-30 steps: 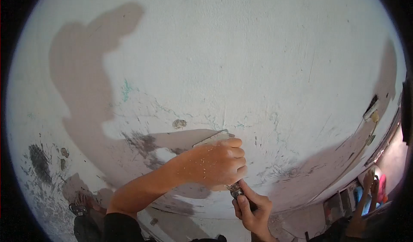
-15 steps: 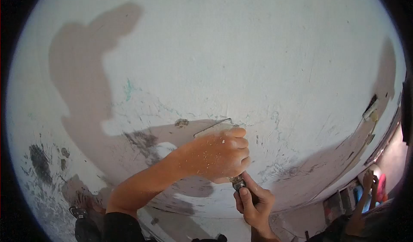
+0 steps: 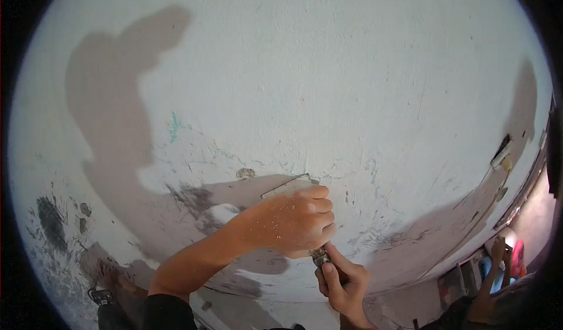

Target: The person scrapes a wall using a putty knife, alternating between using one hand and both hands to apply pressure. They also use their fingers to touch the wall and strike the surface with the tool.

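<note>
In the middle of the head view, a scraper (image 3: 320, 258) has its straight blade edge against the worn white wall (image 3: 328, 83). My left hand (image 3: 302, 221) is closed in a fist around its upper part and hides much of the blade. White flecks dot the back of that hand. Lower down, my right hand (image 3: 346, 283) grips the dark, smeared end of the handle, with the thumb on the near side. A small rough patch (image 3: 245, 173) of bare wall shows just left of the blade.
Dark scuffs (image 3: 196, 201) and greenish marks (image 3: 173, 127) cover the wall's lower part. At the far right are another person's raised forearms (image 3: 497, 259), with a red item (image 3: 518, 258) beside them. A pale flat-headed object (image 3: 502, 154) is against the wall at right.
Both hands and the scraper have shifted slightly down and left in view. The blade edge sits a little lower below the rough patch. The grip looks the same.
</note>
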A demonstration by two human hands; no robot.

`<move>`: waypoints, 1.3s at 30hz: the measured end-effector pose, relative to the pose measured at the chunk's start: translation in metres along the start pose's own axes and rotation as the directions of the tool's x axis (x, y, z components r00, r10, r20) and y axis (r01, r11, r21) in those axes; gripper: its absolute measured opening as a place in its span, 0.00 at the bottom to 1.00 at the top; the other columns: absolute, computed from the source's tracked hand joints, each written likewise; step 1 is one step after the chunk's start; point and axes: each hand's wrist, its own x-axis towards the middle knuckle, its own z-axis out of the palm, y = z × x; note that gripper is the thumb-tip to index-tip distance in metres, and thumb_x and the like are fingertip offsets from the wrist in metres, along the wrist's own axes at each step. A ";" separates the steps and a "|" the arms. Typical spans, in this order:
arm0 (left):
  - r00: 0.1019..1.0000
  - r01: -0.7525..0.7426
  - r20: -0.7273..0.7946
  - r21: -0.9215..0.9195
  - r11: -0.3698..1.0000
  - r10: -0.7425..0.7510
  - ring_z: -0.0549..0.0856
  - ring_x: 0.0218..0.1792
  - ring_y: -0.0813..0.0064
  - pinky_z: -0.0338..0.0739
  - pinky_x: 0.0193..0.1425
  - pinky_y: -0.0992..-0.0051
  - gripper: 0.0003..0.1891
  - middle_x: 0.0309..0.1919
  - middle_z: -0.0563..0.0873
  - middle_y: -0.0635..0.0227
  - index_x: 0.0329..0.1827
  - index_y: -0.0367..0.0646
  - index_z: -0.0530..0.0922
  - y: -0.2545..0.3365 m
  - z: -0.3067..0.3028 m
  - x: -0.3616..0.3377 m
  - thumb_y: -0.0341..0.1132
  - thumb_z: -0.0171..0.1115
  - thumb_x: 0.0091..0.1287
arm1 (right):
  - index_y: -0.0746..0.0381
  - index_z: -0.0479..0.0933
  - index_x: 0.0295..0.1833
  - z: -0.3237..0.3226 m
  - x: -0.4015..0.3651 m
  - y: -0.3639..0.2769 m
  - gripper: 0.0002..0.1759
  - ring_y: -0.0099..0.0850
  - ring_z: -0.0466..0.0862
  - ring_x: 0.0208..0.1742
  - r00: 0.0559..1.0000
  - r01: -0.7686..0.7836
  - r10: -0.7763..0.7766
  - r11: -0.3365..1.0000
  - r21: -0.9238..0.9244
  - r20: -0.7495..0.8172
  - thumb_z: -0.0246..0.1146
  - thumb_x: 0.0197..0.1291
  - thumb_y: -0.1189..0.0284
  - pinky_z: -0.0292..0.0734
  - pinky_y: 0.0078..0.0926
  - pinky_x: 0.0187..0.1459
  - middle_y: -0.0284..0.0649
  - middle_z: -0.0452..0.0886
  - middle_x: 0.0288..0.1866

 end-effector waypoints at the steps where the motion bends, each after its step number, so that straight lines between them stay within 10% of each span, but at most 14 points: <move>1: 1.000 0.007 0.004 0.063 0.998 -0.007 0.75 0.24 0.77 0.68 0.36 0.75 0.09 0.17 0.75 0.72 0.19 0.44 0.74 -0.001 -0.006 0.003 0.34 0.67 0.44 | 0.71 0.71 0.64 -0.001 0.004 -0.004 0.20 0.16 0.70 0.16 1.000 0.003 -0.004 0.999 0.054 0.004 0.55 0.68 0.76 0.63 0.14 0.18 0.35 0.76 0.20; 18: 0.994 0.069 0.079 0.012 0.998 -0.070 0.77 0.26 0.74 0.67 0.37 0.73 0.07 0.17 0.75 0.71 0.20 0.43 0.75 0.017 0.018 -0.012 0.34 0.65 0.46 | 0.70 0.67 0.67 -0.013 -0.009 0.003 0.22 0.16 0.67 0.18 0.987 -0.122 0.116 0.991 0.054 0.115 0.53 0.69 0.77 0.60 0.16 0.18 0.33 0.74 0.22; 20: 0.980 0.198 -0.001 -0.154 0.968 -0.201 0.78 0.30 0.71 0.68 0.39 0.72 0.07 0.23 0.77 0.67 0.23 0.41 0.75 0.056 0.056 -0.037 0.33 0.65 0.47 | 0.70 0.80 0.49 -0.017 -0.029 0.014 0.12 0.16 0.67 0.18 0.962 -0.249 0.260 0.960 -0.126 0.081 0.57 0.65 0.74 0.61 0.17 0.20 0.29 0.71 0.19; 21: 0.949 0.301 0.157 -0.204 0.932 -0.273 0.78 0.34 0.67 0.68 0.41 0.68 0.09 0.31 0.79 0.62 0.31 0.37 0.76 0.083 0.072 -0.052 0.32 0.64 0.50 | 0.70 0.80 0.49 -0.029 -0.040 0.028 0.12 0.16 0.67 0.18 0.967 -0.223 0.236 0.966 -0.135 0.094 0.57 0.65 0.74 0.61 0.17 0.20 0.29 0.71 0.19; 23: 0.905 0.315 -0.048 -0.591 0.743 -0.422 0.80 0.46 0.58 0.71 0.57 0.62 0.16 0.36 0.81 0.57 0.51 0.32 0.75 0.133 0.095 -0.083 0.36 0.59 0.66 | 0.61 0.72 0.63 -0.068 -0.068 0.078 0.20 0.21 0.70 0.20 0.878 -0.132 0.273 0.927 -0.350 0.392 0.59 0.66 0.72 0.68 0.23 0.25 0.35 0.76 0.22; 24: 0.892 0.402 0.230 -0.796 0.453 -0.389 0.77 0.55 0.61 0.69 0.62 0.62 0.28 0.57 0.64 0.59 0.63 0.41 0.67 0.147 0.104 -0.107 0.47 0.60 0.65 | 0.56 0.68 0.70 -0.079 -0.081 0.101 0.26 0.23 0.72 0.21 0.797 -0.072 0.318 0.894 -0.442 0.514 0.60 0.66 0.71 0.72 0.26 0.28 0.38 0.79 0.23; 25: 0.809 0.549 0.490 -0.827 0.119 -0.326 0.74 0.63 0.65 0.68 0.67 0.63 0.41 0.77 0.47 0.61 0.75 0.50 0.58 0.161 0.112 -0.132 0.58 0.61 0.64 | 0.56 0.68 0.69 -0.083 -0.096 0.114 0.25 0.28 0.75 0.23 0.799 -0.103 0.370 0.861 -0.499 0.475 0.59 0.67 0.70 0.73 0.30 0.30 0.43 0.80 0.25; 26: 0.678 0.698 0.662 -0.716 -0.003 -0.318 0.74 0.62 0.64 0.69 0.67 0.62 0.39 0.75 0.50 0.61 0.74 0.50 0.59 0.177 0.132 -0.160 0.57 0.60 0.64 | 0.55 0.68 0.69 -0.085 -0.115 0.124 0.24 0.33 0.78 0.25 0.794 -0.148 0.431 0.821 -0.552 0.428 0.58 0.68 0.69 0.75 0.33 0.33 0.47 0.82 0.28; 30: 0.100 0.983 0.938 -0.145 -0.113 -0.333 0.77 0.59 0.61 0.70 0.65 0.61 0.34 0.69 0.61 0.59 0.71 0.47 0.63 0.242 0.206 -0.273 0.55 0.57 0.67 | 0.56 0.69 0.68 -0.098 -0.148 0.162 0.23 0.45 0.82 0.34 0.913 0.149 0.236 0.566 -0.811 0.332 0.55 0.69 0.65 0.75 0.42 0.40 0.53 0.83 0.36; 32: 0.097 0.913 0.930 -0.226 -0.340 -0.356 0.78 0.57 0.60 0.70 0.64 0.61 0.32 0.65 0.67 0.58 0.69 0.45 0.65 0.269 0.209 -0.297 0.54 0.55 0.68 | 0.57 0.70 0.67 -0.099 -0.125 0.136 0.23 0.54 0.80 0.43 0.756 -0.167 0.596 0.575 -0.801 0.271 0.54 0.69 0.62 0.74 0.46 0.45 0.59 0.81 0.41; 37: 0.047 0.322 0.714 -0.673 -0.666 -0.698 0.81 0.53 0.56 0.71 0.61 0.60 0.27 0.56 0.81 0.57 0.65 0.42 0.70 0.267 0.216 -0.291 0.51 0.51 0.71 | 0.57 0.71 0.66 -0.080 -0.074 0.106 0.23 0.50 0.81 0.31 0.777 -0.091 0.554 0.568 -0.818 0.299 0.56 0.67 0.64 0.75 0.43 0.36 0.54 0.82 0.36; 39: -0.020 0.788 0.821 -0.339 -0.515 -0.570 0.80 0.53 0.56 0.71 0.61 0.61 0.28 0.56 0.81 0.57 0.67 0.45 0.69 0.273 0.231 -0.284 0.53 0.52 0.70 | 0.57 0.73 0.64 -0.077 -0.066 0.116 0.22 0.46 0.76 0.23 0.894 0.151 0.189 0.728 -0.669 0.407 0.59 0.65 0.67 0.73 0.41 0.31 0.48 0.80 0.28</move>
